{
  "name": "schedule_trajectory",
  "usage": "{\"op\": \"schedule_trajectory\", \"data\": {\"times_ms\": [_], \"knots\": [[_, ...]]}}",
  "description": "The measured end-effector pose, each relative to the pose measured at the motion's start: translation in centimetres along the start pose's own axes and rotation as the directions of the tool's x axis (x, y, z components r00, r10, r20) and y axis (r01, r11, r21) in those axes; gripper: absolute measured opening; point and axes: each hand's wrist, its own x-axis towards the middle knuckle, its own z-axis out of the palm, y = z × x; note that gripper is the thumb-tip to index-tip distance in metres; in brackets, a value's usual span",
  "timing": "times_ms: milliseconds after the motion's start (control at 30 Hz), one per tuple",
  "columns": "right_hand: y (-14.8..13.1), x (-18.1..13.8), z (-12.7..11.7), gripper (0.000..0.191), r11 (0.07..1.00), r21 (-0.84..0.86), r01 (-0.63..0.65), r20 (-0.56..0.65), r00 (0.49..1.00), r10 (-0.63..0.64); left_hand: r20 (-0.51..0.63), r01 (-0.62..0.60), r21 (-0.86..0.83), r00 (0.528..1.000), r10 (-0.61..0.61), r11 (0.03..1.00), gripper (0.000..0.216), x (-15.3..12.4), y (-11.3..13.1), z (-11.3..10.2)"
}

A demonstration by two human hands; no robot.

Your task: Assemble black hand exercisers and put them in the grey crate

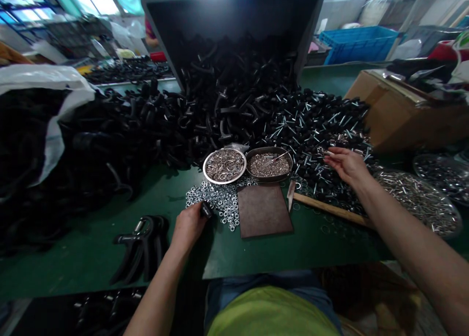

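Observation:
My left hand [189, 224] is closed around a small black plastic part [206, 209], just left of a spread of loose metal nuts [227, 208]. Over on the right, my right hand [346, 166] pinches a shiny metal spring [327, 152] above a heap of black knobs with metal bolts [311, 126]. Several black hand grips with springs [141, 248] lie together to the left of my left forearm. A flat brown plate [264, 211] rests on the table between my hands. Next to it lies a hammer [330, 209] with a wooden handle.
A round dish of small metal pins [224, 165] touches an oval tin of tiny metal pieces [269, 165]. Black curved handles [223, 111] spill from a tilted grey bin [234, 18]. A cardboard box [406, 111] and a tray of metal pins [417, 199] stand right.

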Motion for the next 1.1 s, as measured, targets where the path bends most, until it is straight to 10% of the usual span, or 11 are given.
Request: {"op": "schedule_trajectory", "data": {"times_ms": [233, 500, 567, 667, 800, 1100], "knots": [[-0.6, -1.9, 1.0, 0.015, 0.996, 0.082, -0.029, 0.047, 0.999, 0.025, 0.03, -0.014, -0.028, 0.999, 0.015, 1.0, 0.01, -0.4, -0.8, 0.1], [0.4, -11.8, 6.1, 0.028, 0.996, -0.037, -0.077, 0.329, 0.94, 0.085, 0.067, 0.127, -0.281, 0.991, -0.112, 0.951, 0.013, -0.3, -0.6, -1.1], [1.2, -14.6, 7.6, 0.028, 0.994, -0.039, -0.107, 0.394, 0.912, 0.114, 0.093, 0.193, -0.56, 0.981, -0.171, 0.806, 0.012, -0.8, -0.1, -1.2], [2.4, -18.4, 9.9, 0.024, 0.99, -0.004, -0.142, 0.492, 0.862, 0.126, 0.185, 0.213, -0.933, 0.975, -0.123, 0.291, 0.016, -2.3, 2.3, -1.2], [3.1, -22.1, 12.2, 0.019, 0.976, 0.047, -0.215, 0.609, 0.781, 0.142, 0.284, 0.275, -0.925, 0.959, 0.005, -0.263, 0.022, -4.9, 6.9, -1.1], [3.5, -23.1, 13.0, 0.018, 0.944, 0.07, -0.322, 0.605, 0.766, 0.216, 0.298, 0.26, -0.845, 0.955, -0.007, -0.467, 0.023, -6.9, 10.5, 0.0]]}}
